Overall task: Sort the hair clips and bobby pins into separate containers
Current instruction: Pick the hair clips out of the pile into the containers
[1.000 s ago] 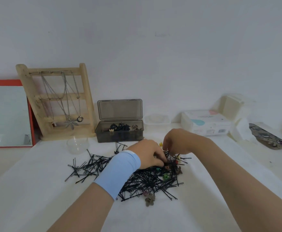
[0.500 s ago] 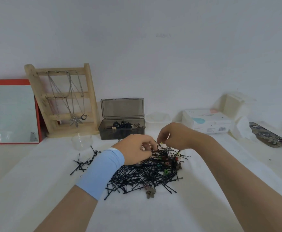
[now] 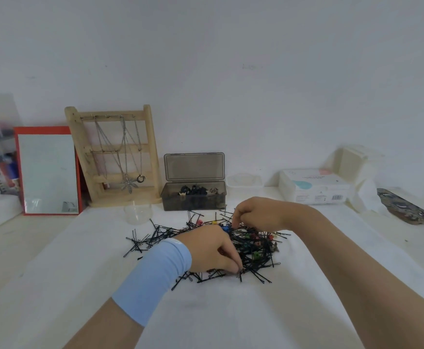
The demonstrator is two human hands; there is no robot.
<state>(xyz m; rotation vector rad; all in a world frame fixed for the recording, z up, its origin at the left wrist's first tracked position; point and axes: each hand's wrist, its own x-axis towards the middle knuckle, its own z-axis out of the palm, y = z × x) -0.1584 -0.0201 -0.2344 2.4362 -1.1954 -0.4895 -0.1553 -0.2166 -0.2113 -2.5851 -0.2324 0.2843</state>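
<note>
A heap of black bobby pins [image 3: 160, 235] mixed with small coloured hair clips [image 3: 255, 254] lies on the white cloth. My left hand [image 3: 211, 250], with a light blue wristband, rests on the near edge of the heap with its fingertips pinched down among the pins; what they grip is hidden. My right hand [image 3: 259, 214] curls over the far side, its fingertips touching the heap beside a blue clip [image 3: 225, 228]. Behind the heap stands a dark translucent box [image 3: 193, 201] with its lid up and several clips inside. An empty clear round cup [image 3: 138, 212] stands left of the box.
A wooden necklace stand [image 3: 112, 157] and a red-framed mirror [image 3: 47, 172] lean against the wall at the back left. A small clear tub [image 3: 243, 181], a white wipes pack [image 3: 314, 185] and a patterned case [image 3: 407, 210] sit at the back right.
My left hand has dropped from a raised pinch beside the right hand to the near edge of the heap, covering the spot where a brown clip lay. My right hand has lowered onto the heap.
</note>
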